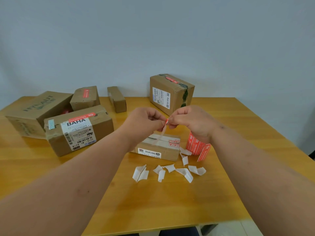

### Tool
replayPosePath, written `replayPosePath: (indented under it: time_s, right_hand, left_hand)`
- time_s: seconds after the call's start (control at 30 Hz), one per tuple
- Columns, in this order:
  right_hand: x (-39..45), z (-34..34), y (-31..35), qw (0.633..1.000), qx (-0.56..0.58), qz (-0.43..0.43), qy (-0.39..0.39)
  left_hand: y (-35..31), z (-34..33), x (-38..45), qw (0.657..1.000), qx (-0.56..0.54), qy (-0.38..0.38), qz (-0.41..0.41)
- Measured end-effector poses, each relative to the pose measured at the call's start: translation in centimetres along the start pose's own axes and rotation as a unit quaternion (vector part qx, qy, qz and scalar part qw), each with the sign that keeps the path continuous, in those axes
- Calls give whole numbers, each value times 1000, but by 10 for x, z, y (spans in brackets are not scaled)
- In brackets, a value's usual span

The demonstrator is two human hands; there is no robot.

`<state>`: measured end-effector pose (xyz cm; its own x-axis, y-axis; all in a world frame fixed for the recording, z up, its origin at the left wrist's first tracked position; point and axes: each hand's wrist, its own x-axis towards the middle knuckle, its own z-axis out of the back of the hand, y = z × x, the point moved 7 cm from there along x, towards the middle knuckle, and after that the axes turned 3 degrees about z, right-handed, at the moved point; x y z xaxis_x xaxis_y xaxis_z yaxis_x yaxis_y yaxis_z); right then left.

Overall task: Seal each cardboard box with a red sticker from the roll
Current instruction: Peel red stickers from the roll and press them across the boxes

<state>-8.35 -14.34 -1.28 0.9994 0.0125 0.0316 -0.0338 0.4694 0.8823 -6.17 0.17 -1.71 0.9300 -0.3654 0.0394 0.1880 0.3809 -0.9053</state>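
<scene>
At the left of a yellow wooden table [51,167], a large open box [32,111] lies on its side beside a labelled box [80,132] and a smaller box [85,97], both already wearing a red sticker across the top, apparently set aside as done. A narrow box [117,99] near the wall shows no red sticker from this angle. In the middle, the person's left hand [144,120] and right hand [190,121] meet above a low box [158,147], each pinching one end of a red sticker [166,121], its white backing strip [162,133] trailing down, seemingly being peeled away before the seal goes on the box below. Behind them a tall box [170,92] also carries a red seal. At the right, the sticker roll [196,145] stands within easy reach beside the low box, while curled backing scraps [170,171] litter the table in front.
</scene>
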Motion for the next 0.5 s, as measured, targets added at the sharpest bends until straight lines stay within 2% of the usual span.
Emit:
replayPosePath:
  time_s: [0.1, 0.5]
  right_hand:
    - [-1, -1, 5, 1000, -23, 7, 1]
    - [-1, -12, 8, 991, -130, 19, 13]
  left_hand:
    - [4, 2, -1, 999, -41, 7, 23]
    - [14, 2, 0, 995, -39, -3, 88]
